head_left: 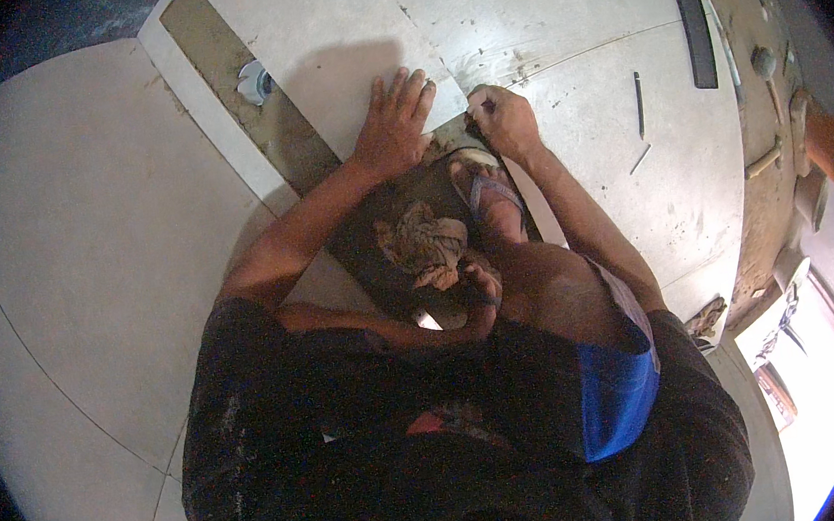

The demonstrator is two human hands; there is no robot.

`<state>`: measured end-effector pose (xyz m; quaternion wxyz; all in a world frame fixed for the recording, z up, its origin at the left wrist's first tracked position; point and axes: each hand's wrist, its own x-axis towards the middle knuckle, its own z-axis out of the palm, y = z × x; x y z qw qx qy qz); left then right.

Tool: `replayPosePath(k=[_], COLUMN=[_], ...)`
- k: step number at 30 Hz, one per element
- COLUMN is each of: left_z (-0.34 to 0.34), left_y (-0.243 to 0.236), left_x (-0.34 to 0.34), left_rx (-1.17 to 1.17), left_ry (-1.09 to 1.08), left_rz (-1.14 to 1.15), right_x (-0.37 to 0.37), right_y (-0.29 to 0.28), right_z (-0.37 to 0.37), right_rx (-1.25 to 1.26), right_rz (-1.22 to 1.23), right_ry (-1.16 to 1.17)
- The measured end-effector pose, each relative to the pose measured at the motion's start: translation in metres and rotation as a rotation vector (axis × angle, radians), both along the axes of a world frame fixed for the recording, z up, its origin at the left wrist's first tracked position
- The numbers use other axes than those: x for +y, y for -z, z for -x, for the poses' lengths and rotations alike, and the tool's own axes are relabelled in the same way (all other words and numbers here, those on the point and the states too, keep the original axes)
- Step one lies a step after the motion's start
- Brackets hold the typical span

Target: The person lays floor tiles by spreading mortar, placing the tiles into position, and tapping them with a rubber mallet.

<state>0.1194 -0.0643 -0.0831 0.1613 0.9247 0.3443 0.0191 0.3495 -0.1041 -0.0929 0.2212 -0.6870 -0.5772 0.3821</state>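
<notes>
The left hand (392, 132) is laid palm down on a pale tile (327, 25), its fingers slightly spread and nothing gripped. By the tile's near right corner, the right hand (508, 125) is held with fingers curled in; whether anything is pinched cannot be told. The tile is bordered on its left by a bare strip (209, 36). Nearer the body than the tile, a crumpled cloth (422, 243) and a sandalled foot (504, 221) are seen.
</notes>
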Motion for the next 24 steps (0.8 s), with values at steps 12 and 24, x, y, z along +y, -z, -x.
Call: replayPosePath(k=[12,24], left_z=[0.001,-0.003], left_y=[-0.001,0.0], left_x=[-0.002,-0.004], left_rx=[-0.024,0.025], left_ry=[0.006,0.012], left_rz=[-0.003,-0.046], right_x=[-0.002,-0.011], right_y=[0.006,-0.003], right_z=[0.002,0.01], right_rx=[-0.125,-0.13], right_rz=[-0.096,-0.123], right_ry=[-0.062,-0.018])
